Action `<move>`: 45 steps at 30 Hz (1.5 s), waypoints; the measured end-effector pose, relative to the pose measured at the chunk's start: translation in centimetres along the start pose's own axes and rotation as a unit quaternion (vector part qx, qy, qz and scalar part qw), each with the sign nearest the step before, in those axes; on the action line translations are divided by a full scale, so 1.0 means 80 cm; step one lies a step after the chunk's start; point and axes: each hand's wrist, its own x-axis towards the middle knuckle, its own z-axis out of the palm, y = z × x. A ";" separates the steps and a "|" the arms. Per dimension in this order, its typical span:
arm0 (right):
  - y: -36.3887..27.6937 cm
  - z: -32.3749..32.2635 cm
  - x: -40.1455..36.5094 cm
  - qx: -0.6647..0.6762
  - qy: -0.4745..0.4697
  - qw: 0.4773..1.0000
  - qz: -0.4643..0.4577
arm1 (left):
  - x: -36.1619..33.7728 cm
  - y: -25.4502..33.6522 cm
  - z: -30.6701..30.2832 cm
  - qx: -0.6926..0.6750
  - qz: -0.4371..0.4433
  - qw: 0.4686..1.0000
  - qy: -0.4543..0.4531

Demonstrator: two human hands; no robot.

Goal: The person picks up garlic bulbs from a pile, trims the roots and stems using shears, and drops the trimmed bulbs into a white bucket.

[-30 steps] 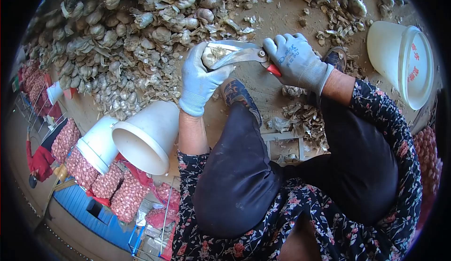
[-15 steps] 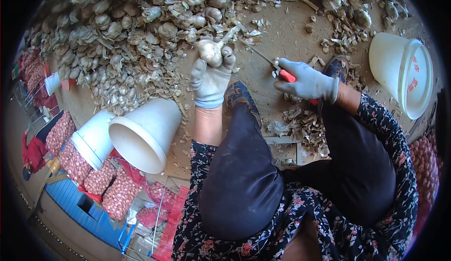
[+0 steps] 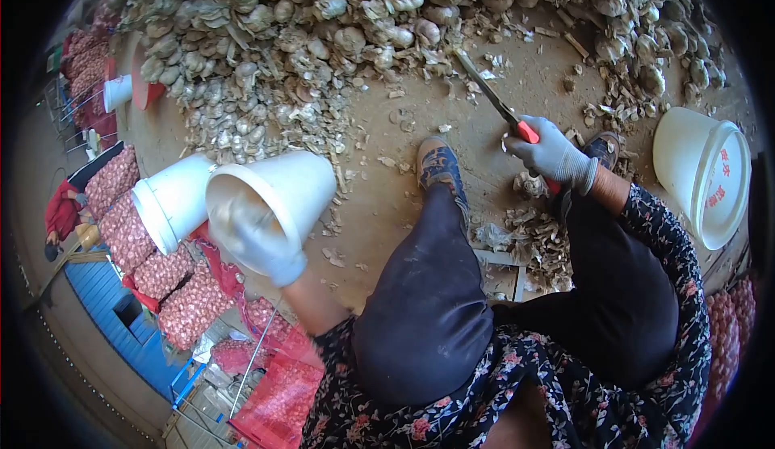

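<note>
My gloved left hand [image 3: 262, 243] is at the mouth of a white bucket [image 3: 311, 186] that lies tipped on its side. Motion smears its fingers, and whether a bulb is among them cannot be made out. In my gloved right hand [image 3: 551, 152] are the red handles of long-bladed shears [image 3: 488, 90], whose blades point up and left toward the garlic heap [image 3: 323, 37]. The hand is above the dirt floor, near my shoe on the right.
Another white bucket [image 3: 173, 201] lies at the left, and a lidded one [image 3: 698, 174] with red writing stands right. Net sacks of garlic [image 3: 194, 308] fill the lower left. A person in red [image 3: 60, 211] is at the far left. Trimmings [image 3: 545, 247] lie between my legs.
My left hand has moved from the middle down and left to the bucket, and the garlic bulb it held no longer shows clearly. The shears now point more upward. The view has shifted slightly.
</note>
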 end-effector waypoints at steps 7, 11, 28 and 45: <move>-0.005 0.008 0.007 -0.130 0.006 0.987 -0.097 | 0.061 -0.051 0.023 0.171 -0.014 0.975 -0.143; 0.000 0.007 0.016 -0.158 0.011 0.983 -0.092 | 0.129 0.019 0.246 -0.083 -0.032 0.973 -0.214; -0.077 0.002 0.056 -0.413 0.266 0.843 -0.217 | 0.048 0.152 0.231 -0.371 -0.170 0.824 -0.394; -0.010 -0.014 0.030 -0.225 0.047 0.965 -0.127 | -0.003 0.153 0.238 -0.736 -0.266 0.412 -0.467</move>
